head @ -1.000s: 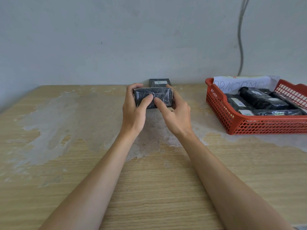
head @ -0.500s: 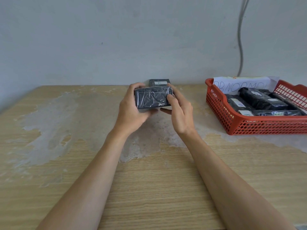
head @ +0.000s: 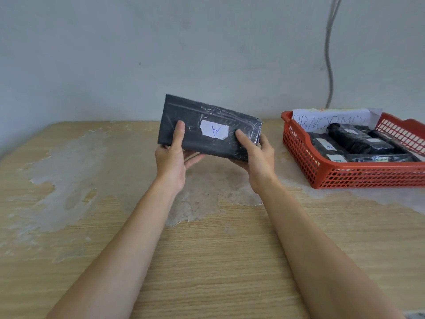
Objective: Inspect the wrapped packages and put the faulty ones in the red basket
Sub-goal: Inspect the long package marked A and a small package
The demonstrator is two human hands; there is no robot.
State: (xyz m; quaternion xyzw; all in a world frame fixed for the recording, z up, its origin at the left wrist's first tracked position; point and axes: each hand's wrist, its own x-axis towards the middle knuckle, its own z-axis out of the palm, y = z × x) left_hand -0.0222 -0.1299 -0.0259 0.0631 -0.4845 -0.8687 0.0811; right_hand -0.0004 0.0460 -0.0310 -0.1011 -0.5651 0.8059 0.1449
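Note:
I hold a black wrapped package (head: 195,120) up above the table, its broad face turned toward me and tilted down to the right. A white label with a blue letter A sits on that face under clear tape. My left hand (head: 172,157) grips its lower left edge, thumb on the front. My right hand (head: 257,155) grips its lower right end. The red basket (head: 345,176) stands at the right of the table and holds several black wrapped packages (head: 358,139) with white labels. The held package hides the table behind it.
A white paper sign (head: 322,118) with handwritten letters leans at the back of the basket. The wooden table (head: 207,249) has worn pale patches. A grey wall stands close behind, with a cable (head: 328,65) hanging down it above the basket.
Both hands have lifted the package higher and turned it, so its labelled broad face now points at me. The second package seen behind it earlier is hidden now.

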